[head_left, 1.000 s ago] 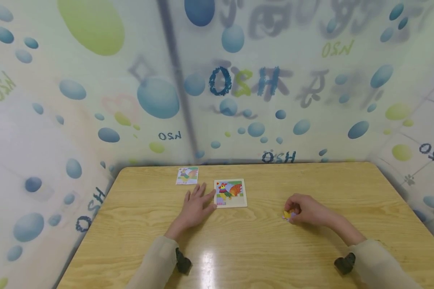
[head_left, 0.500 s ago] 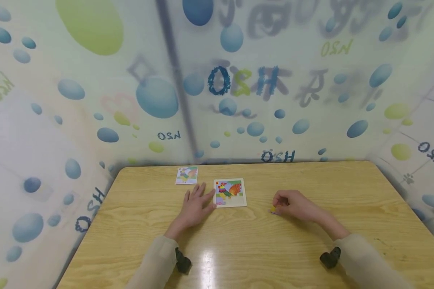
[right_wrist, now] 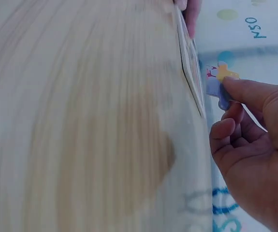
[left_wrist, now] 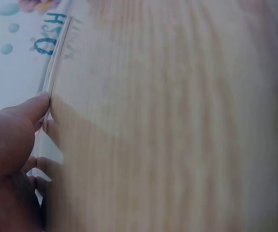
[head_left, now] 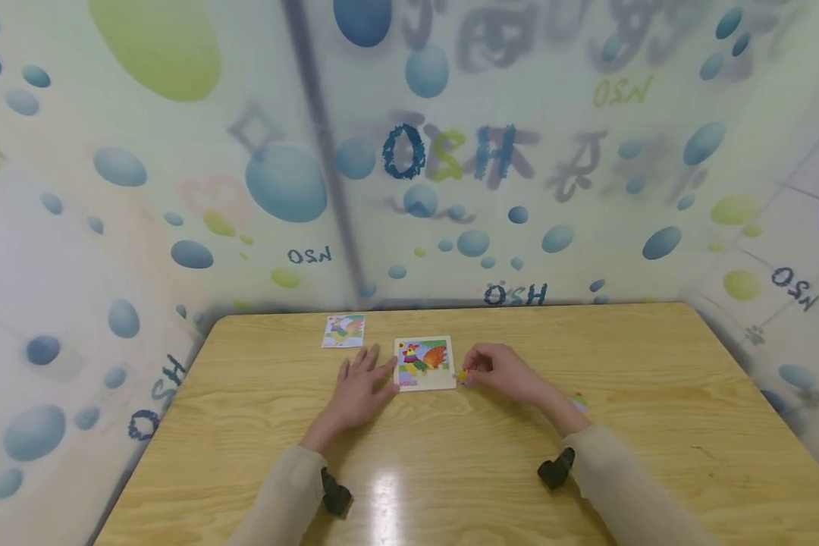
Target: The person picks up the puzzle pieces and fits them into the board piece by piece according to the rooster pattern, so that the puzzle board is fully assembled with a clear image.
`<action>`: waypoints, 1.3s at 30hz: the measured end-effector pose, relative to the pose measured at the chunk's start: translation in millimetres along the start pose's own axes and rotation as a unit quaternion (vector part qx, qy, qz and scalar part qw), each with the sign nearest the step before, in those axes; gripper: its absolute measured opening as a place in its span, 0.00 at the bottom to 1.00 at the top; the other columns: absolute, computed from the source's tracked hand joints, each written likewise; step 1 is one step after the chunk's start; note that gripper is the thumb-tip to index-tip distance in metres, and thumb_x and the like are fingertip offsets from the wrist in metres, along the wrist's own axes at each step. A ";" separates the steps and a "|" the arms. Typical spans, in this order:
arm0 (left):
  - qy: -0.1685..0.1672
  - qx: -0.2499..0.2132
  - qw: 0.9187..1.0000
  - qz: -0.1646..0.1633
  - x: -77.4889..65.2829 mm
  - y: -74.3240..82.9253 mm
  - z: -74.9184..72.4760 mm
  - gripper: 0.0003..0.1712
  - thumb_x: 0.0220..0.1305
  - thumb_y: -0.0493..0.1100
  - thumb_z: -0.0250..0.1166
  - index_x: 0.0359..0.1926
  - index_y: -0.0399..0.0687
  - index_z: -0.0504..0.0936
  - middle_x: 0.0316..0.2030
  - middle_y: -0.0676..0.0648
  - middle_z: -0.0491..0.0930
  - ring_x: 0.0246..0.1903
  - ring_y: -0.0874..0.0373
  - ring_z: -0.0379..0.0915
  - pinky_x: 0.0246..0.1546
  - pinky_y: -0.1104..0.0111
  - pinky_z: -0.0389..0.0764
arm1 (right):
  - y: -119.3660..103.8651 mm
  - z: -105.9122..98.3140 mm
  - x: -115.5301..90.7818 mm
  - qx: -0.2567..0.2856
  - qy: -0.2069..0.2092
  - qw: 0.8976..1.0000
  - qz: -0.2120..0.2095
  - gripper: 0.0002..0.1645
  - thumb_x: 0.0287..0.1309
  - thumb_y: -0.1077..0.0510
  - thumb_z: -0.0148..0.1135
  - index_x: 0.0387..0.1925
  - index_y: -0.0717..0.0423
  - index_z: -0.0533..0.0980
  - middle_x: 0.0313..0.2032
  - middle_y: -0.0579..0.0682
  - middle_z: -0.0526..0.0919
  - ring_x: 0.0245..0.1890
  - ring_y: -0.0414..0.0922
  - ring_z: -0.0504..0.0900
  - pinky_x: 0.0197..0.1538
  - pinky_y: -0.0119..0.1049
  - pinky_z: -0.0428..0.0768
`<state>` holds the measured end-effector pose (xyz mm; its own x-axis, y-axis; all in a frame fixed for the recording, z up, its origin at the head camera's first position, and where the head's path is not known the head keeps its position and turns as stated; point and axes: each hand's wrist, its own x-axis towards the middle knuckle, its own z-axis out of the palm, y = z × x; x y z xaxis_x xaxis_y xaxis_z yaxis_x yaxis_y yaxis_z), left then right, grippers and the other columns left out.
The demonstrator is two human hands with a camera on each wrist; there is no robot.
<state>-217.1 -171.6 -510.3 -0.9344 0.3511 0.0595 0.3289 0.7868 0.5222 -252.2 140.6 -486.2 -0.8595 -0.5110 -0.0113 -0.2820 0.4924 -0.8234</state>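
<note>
A square jigsaw puzzle board point(head_left: 442, 381) with a colourful rooster picture lies on the table, its lower right part bare. My left hand point(head_left: 356, 390) rests flat with spread fingers, thumb and index finger at the board's left edge. In the left wrist view the thumb point(left_wrist: 38, 105) touches that edge. Just off the board's right side, my right hand point(head_left: 508, 370) pinches a jigsaw piece point(head_left: 462, 376) between thumb and fingers. The right wrist view shows this piece point(right_wrist: 215, 88) as yellow and lilac, held up beside the board's edge point(right_wrist: 191, 72).
A square card point(head_left: 343, 331) with a paler rooster picture lies at the back left. Another small coloured piece point(head_left: 578, 403) shows partly behind the right forearm. The wooden table point(head_left: 478, 470) ends at a patterned wall point(head_left: 560, 197) at the back.
My right hand has moved left with the jigsaw piece, up to the board's right edge. Another piece now shows by the right forearm. The left hand keeps its place; the head view shifts slightly.
</note>
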 end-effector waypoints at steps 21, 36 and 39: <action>-0.005 -0.005 1.000 -0.005 2.3 -3.7 3.4 0.33 0.75 0.54 0.60 0.74 0.46 0.70 0.77 0.30 0.50 0.77 0.31 0.38 0.72 0.34 0.34 | -19.5 45.7 43.2 0.000 0.002 1.000 -0.006 0.05 0.67 0.66 0.64 0.42 0.57 0.81 0.35 0.46 0.81 0.35 0.43 0.75 0.41 0.35 0.76; -0.003 -0.002 1.000 0.001 1.9 -4.1 2.1 0.32 0.76 0.52 0.59 0.74 0.43 0.70 0.77 0.28 0.51 0.77 0.29 0.39 0.71 0.32 0.36 | -21.9 57.0 47.7 -0.027 0.010 1.000 -0.005 0.07 0.62 0.68 0.65 0.40 0.55 0.81 0.32 0.46 0.77 0.33 0.42 0.73 0.37 0.35 0.74; -0.004 -0.001 1.000 0.000 0.9 -1.9 0.0 0.32 0.75 0.51 0.60 0.73 0.42 0.70 0.77 0.28 0.51 0.76 0.29 0.39 0.71 0.32 0.36 | -22.6 59.3 47.9 -0.040 0.020 0.999 -0.010 0.07 0.61 0.68 0.67 0.40 0.56 0.81 0.34 0.47 0.76 0.34 0.43 0.73 0.38 0.35 0.74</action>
<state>-218.5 -172.7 -511.3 -0.9334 0.3552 0.0520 0.3281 0.7856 0.5246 -261.7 63.1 -501.7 -0.8693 -0.4935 0.0288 -0.3311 0.5380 -0.7752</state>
